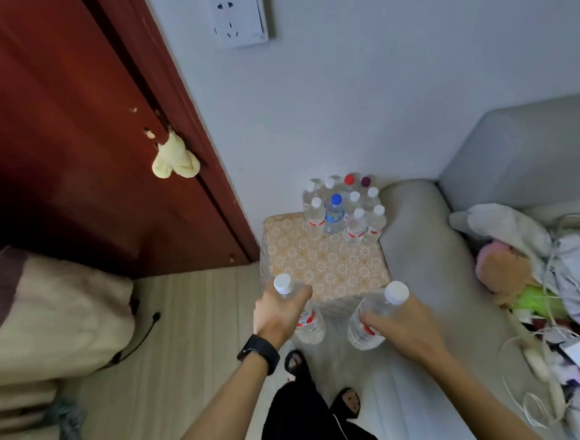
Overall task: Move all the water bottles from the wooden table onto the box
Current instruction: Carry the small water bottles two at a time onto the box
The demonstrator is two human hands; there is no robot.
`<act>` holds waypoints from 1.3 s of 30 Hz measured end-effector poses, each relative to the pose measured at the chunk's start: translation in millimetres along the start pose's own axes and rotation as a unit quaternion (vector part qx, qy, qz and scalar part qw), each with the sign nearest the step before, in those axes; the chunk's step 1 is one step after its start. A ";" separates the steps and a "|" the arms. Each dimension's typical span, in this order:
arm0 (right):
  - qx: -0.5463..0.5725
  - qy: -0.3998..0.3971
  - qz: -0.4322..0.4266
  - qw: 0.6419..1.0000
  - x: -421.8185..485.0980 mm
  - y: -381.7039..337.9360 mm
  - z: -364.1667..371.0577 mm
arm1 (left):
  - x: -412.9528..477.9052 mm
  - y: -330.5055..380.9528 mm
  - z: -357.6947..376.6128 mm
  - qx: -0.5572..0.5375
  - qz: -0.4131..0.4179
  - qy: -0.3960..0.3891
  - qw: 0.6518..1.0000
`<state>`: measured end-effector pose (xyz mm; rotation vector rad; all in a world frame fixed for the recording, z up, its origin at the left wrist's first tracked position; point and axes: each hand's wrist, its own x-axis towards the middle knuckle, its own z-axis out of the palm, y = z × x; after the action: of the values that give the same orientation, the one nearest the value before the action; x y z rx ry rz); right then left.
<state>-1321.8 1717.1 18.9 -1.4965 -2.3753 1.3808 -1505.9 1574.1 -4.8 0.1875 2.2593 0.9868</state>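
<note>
From the head camera, looking down, the person stands in a narrow strip of floor between a dark red door [68, 115] and a grey sofa [438, 243]. Each hand carries one clear water bottle with a white cap and a red label.

The left hand [278, 311], with a black wristband [258, 354] on the wrist, has its fingers [302, 293] clenched around the upper part of the left bottle [307, 318], just under the cap; the bottle hangs nearly upright, in the air just in front of the box's near edge.

The right hand [405, 321] grips the right bottle [369, 320] around its middle, fingers [371, 317] wrapped tight on the label. This bottle tilts, cap up and to the right, also in the air by the box's near right corner.

The box [319, 262] sits against the white wall, beside the sofa arm, covered in an orange floral pattern. A cluster of bottles [346, 209] already stands upright on its far right part, close together: most have white caps, one in the front row has a blue cap [336, 199], and at the back there is a red cap [349, 179] and a purple one [365, 181]. The near part of the box top is bare.

A yellowish cloth [174, 159] hangs on the door. A wall socket [238, 15] sits high above the box. Cables and soft toys lie piled on the sofa at the right. The wooden bench is outside the view.
</note>
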 end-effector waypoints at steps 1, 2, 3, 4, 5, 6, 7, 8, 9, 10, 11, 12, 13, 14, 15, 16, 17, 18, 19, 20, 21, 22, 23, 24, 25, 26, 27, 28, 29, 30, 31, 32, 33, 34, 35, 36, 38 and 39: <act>-0.004 -0.005 0.002 1.000 16.5 -3.8 -0.3 | 13.2 3.3 6.1 -0.003 -0.005 -0.006 1.000; -0.011 -0.009 0.007 1.000 34.2 -6.4 0.6 | 27.7 5.8 12.2 -0.005 -0.007 -0.012 1.000; -0.018 -0.015 0.010 1.000 50.5 -8.8 1.7 | 41.2 7.1 18.3 -0.006 -0.010 -0.018 1.000; -0.024 -0.019 0.013 0.999 66.2 -9.9 3.9 | 53.1 8.5 24.4 -0.006 -0.015 -0.023 1.000; -0.029 -0.024 0.016 0.999 81.1 -12.9 5.9 | 65.0 10.9 29.4 -0.004 -0.020 -0.029 0.999; -0.031 -0.027 0.020 0.999 96.5 -13.7 8.9 | 77.5 13.6 33.7 0.000 -0.025 -0.035 0.999; -0.027 -0.030 0.024 0.999 111.7 -12.9 12.3 | 90.6 16.2 38.3 0.005 -0.028 -0.042 0.999; -0.016 -0.035 0.026 0.999 125.2 -11.0 15.3 | 102.9 18.7 42.8 0.011 -0.031 -0.045 0.998; -0.005 -0.039 0.028 0.999 136.9 -9.3 17.9 | 113.6 20.7 47.3 0.019 -0.036 -0.045 0.998; 0.005 -0.042 0.036 0.998 149.1 -7.2 20.4 | 123.6 23.4 52.2 0.025 -0.043 -0.046 0.998; 0.020 -0.044 0.047 0.998 160.6 -7.1 22.1 | 133.1 26.2 57.1 0.031 -0.048 -0.050 0.997; 0.036 -0.050 0.060 0.996 171.6 -5.2 25.4 | 141.7 28.7 62.1 0.040 -0.051 -0.053 0.996; 0.047 -0.056 0.067 0.995 181.1 -3.9 29.2 | 150.7 29.8 67.0 0.051 -0.056 -0.055 0.996; 0.049 -0.061 0.070 0.994 191.4 -1.2 34.3 | 159.8 30.0 72.2 0.058 -0.061 -0.056 0.995; 0.052 -0.065 0.075 0.994 202.0 1.8 39.5 | 168.6 29.0 77.7 0.059 -0.067 -0.058 0.994; 0.056 -0.069 0.080 0.993 212.9 6.6 46.2 | 176.9 28.6 83.1 0.056 -0.072 -0.058 0.994; 0.065 -0.076 0.087 0.991 223.0 10.4 53.2 | 185.4 27.8 88.3 0.052 -0.074 -0.057 0.994; 0.069 -0.089 0.096 0.989 233.4 16.3 61.8 | 193.9 24.7 94.3 0.050 -0.074 -0.055 0.995; 0.073 -0.106 0.103 0.986 243.6 22.6 70.0 | 201.1 20.1 100.3 0.044 -0.072 -0.049 0.995; 0.074 -0.123 0.108 0.984 253.6 28.9 77.6 | 207.4 15.0 105.7 0.034 -0.071 -0.041 0.996; 0.075 -0.135 0.115 0.981 262.2 34.3 83.2 | 212.7 9.4 110.8 0.026 -0.069 -0.035 0.997; 0.074 -0.141 0.119 0.980 270.3 39.1 87.9 | 216.8 4.2 116.4 0.024 -0.067 -0.033 0.997; 0.074 -0.146 0.122 0.979 278.0 44.4 92.3 | 220.7 -1.2 122.6 0.025 -0.064 -0.035 0.997; 0.075 -0.148 0.126 0.978 283.8 48.8 97.2 | 224.5 -6.4 127.7 0.023 -0.062 -0.037 0.997; 0.076 -0.147 0.130 0.978 287.7 52.6 102.2 | 227.9 -9.9 131.5 0.018 -0.058 -0.037 0.997; 0.072 -0.143 0.133 0.978 290.5 56.3 106.9 | 231.0 -12.8 135.3 0.013 -0.055 -0.037 0.998; 0.070 -0.141 0.136 0.978 292.4 59.9 111.1 | 234.3 -15.8 139.6 0.010 -0.053 -0.039 0.998; 0.067 -0.141 0.140 0.978 293.2 62.5 114.9 | 237.9 -18.7 144.2 0.006 -0.052 -0.042 0.998; 0.064 -0.140 0.140 0.978 293.6 65.4 118.4 | 241.3 -21.2 148.0 0.005 -0.051 -0.047 0.998; 0.058 -0.137 0.143 0.978 293.6 67.9 121.3 | 244.4 -24.7 151.8 0.007 -0.050 -0.050 0.997; 0.052 -0.136 0.143 0.979 293.1 71.3 123.4 | 246.7 -27.6 154.8 0.012 -0.050 -0.053 0.997; 0.046 -0.136 0.144 0.979 292.6 73.7 124.0 | 248.5 -28.3 156.2 0.016 -0.053 -0.056 0.997; 0.038 -0.139 0.142 0.979 291.9 75.4 123.4 | 250.0 -28.9 156.5 0.020 -0.061 -0.062 0.996; 0.025 -0.145 0.148 0.978 291.1 77.3 122.7 | 250.9 -29.1 155.8 0.020 -0.071 -0.073 0.995; 0.009 -0.154 0.162 0.975 290.1 77.7 121.2 | 251.5 -28.4 154.5 0.017 -0.082 -0.088 0.993; -0.008 -0.164 0.180 0.970 289.4 77.1 119.5 | 252.1 -28.1 153.1 0.016 -0.091 -0.102 0.990; -0.043 -0.178 0.199 0.963 290.0 74.2 118.0 | 255.9 -27.6 150.7 0.033 -0.121 -0.116 0.985; -0.057 -0.181 0.199 0.961 291.4 72.9 117.9 | 258.8 -26.1 149.7 0.049 -0.141 -0.118 0.982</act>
<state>-1478.3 1863.3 -222.5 -1.9970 -2.4831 1.7607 -1610.1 1742.2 -230.6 0.0217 2.0481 0.6668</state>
